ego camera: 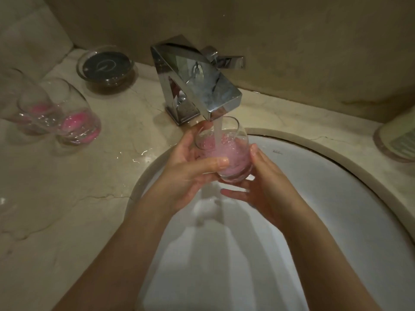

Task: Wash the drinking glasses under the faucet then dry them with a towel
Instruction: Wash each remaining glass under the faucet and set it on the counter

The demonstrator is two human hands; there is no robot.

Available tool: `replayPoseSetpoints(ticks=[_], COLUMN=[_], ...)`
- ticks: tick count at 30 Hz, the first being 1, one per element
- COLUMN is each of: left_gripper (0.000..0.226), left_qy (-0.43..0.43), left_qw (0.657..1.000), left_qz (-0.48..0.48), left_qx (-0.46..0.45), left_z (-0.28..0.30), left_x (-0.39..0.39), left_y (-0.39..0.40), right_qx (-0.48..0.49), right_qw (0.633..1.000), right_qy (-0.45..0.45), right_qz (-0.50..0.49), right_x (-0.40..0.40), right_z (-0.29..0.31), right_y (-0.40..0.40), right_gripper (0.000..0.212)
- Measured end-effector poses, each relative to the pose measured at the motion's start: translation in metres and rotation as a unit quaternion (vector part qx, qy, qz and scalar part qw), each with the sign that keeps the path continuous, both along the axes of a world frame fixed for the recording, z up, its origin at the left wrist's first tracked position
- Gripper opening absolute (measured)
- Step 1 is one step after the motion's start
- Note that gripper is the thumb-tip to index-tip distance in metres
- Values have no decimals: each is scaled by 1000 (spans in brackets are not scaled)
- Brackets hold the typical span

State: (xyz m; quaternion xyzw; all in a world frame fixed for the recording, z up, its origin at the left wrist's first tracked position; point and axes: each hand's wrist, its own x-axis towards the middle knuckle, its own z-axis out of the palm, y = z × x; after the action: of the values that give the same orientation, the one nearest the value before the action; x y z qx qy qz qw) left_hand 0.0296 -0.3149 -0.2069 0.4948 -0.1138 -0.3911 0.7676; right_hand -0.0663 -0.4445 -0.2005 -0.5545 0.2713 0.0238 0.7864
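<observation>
Glass [226, 151] under the faucet [197, 86] has left hand [190, 169] wrapped around it, right hand [262, 182] cupping underneath; pinkish water blurs the inside.

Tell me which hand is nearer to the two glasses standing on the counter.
Left. The left hand grips the glass under the faucet on the side facing the counter glasses; the right hand supports it on the far side.
</observation>
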Motion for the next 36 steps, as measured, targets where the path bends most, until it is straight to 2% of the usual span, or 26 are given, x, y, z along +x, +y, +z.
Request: replayPoseSetpoints(ticks=[4, 6, 9, 11, 14, 17, 20, 22, 24, 29, 32, 36], left_gripper=[96, 79, 64, 57, 53, 32, 27, 27, 26, 29, 28, 31], left_qy=[-24, -68, -239, -315, -269, -229, -172, -135, -114, -90, -61, -41], left_qw=[998, 994, 951, 925, 947, 954, 962, 972, 978, 980, 985, 991], left_qz=[-4, 15, 80, 78, 14, -83, -154, -142, -128, -112, -108, -105], left_qx=[52, 88, 177, 196, 176, 176, 145, 130, 119, 134, 121, 77], left_z=[-1, 0, 4, 10, 13, 18, 22, 23, 21, 17, 15, 15], left_x=[3, 5, 9, 12, 15, 17, 15, 17, 19, 17, 13, 8], left_y=[5, 9, 14, 13, 6, 1, -1, -2, -3, -4, -4, -5], right_qx=[93, 108, 68, 32, 10, -28, -47, -39, -34, -44, -85, -107], right_qw=[993, 989, 990, 991, 992, 991, 991, 993, 996, 998, 995, 993], right_qy=[-46, -63, -53, -43, -54, -58, -55, -38, -27, -17, -43, -53], right_qz=[-53, -72, -109, -119, -114, -116, -110, -104, -80, -43, -35, -20], right_x=[4, 4, 2, 1, 1, 3, 6, 8, 9, 7, 3, 0], right_z=[1, 2, 0, -1, -1, 0, 2, 5, 7, 10, 8, 10], right_y=[7, 8, 6, 3, 1, 1, 0, 1, -2, -8, -14, -19], right_gripper=[46, 51, 44, 46, 47, 47, 35, 30, 36, 32, 45, 48])
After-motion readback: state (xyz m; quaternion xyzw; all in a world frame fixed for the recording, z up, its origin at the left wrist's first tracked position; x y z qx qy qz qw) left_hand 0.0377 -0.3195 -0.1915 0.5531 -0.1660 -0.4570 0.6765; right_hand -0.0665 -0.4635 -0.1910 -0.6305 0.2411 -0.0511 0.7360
